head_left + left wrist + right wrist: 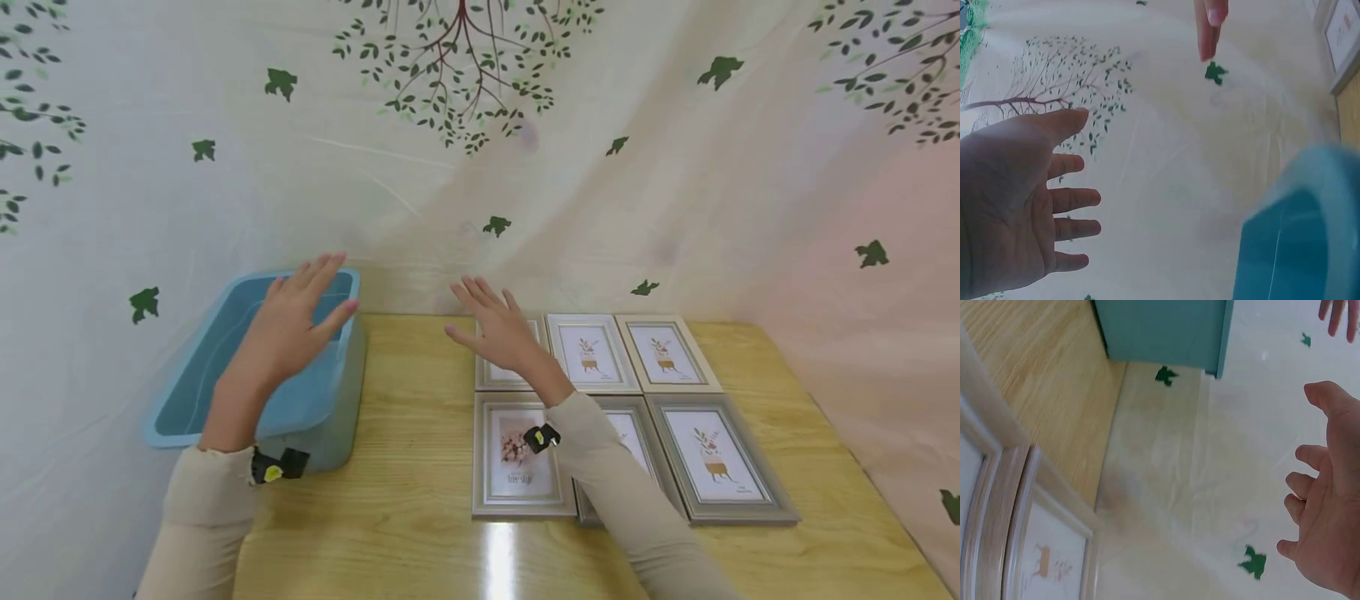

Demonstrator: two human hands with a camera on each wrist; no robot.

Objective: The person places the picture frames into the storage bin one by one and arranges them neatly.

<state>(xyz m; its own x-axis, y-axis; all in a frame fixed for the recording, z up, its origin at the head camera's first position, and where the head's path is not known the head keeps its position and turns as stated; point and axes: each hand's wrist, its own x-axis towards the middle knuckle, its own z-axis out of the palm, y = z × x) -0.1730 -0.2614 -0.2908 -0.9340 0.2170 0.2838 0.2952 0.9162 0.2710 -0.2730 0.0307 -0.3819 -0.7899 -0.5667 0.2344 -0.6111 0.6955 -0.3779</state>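
Note:
My left hand (288,329) is raised over a blue plastic tub (347,375), its fingers spread and holding nothing. In the left wrist view the left hand (1016,200) shows its palm and extended fingers, apart from the tub (1329,206). Above the picture frames my right hand (502,333) hovers with fingers extended, also holding nothing. Its forearm hides part of the frames. The frames lie flat in two rows: a flower-print frame (519,492) at front left, a grey one (716,454) at front right, a silver one (591,354) at back middle and a cream one (667,354) at back right.
The wooden table (412,417) bears the tub on its left and the frames on its right. A pale cloth backdrop (405,192) with printed branches and green leaves hangs right behind the table and along its right side.

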